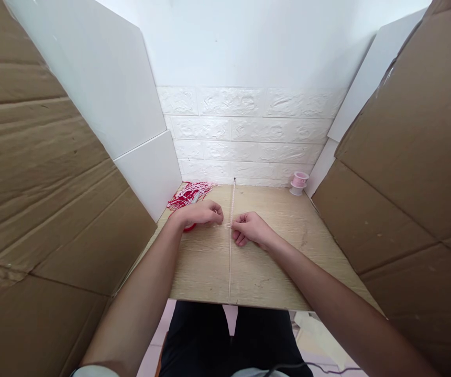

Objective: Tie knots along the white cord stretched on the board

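A thin pale cord (230, 267) runs straight from a small nail (234, 179) at the back of the board to its front edge. Its far stretch looks thicker, whitish pink and knotted. Just left of this cord, my left hand (205, 212) is closed in a pinch, with a fine pale thread showing at its fingers. On the other side, my right hand (251, 229) pinches fine thread ends against the cord between thumb and forefinger, the other fingers curled. Partly hidden under my left wrist lie scissors with red handles (189, 228).
Red and white cut cords (189, 193) are heaped at the back left. Pink and white spools (299, 182) stand stacked at the back right. Cardboard panels (398, 209) rise on both sides, and a white brick-patterned wall (249, 128) closes the back.
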{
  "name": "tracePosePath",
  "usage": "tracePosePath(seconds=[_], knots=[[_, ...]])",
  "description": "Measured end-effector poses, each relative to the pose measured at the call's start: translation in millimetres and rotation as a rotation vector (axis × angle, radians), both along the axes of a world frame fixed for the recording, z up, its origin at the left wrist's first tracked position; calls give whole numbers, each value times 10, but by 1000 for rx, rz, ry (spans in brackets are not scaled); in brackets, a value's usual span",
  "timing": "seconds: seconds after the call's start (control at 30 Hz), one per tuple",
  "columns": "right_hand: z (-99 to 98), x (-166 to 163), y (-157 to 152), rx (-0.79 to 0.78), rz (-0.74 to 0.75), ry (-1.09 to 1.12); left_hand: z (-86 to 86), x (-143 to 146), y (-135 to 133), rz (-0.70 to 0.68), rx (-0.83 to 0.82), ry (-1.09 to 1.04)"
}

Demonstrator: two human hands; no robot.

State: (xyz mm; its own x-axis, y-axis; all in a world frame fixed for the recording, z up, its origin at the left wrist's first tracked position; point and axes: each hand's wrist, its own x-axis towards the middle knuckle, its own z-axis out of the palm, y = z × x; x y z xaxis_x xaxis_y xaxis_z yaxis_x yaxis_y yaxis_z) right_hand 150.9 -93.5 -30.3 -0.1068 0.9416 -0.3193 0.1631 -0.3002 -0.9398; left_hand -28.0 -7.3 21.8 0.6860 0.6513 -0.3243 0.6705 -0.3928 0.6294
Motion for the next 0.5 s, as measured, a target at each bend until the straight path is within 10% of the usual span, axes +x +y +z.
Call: tracePosePath(seconds=[0.5], knots=[[48, 229, 35, -42, 177, -185, -57, 44, -5, -159, -26, 16]])
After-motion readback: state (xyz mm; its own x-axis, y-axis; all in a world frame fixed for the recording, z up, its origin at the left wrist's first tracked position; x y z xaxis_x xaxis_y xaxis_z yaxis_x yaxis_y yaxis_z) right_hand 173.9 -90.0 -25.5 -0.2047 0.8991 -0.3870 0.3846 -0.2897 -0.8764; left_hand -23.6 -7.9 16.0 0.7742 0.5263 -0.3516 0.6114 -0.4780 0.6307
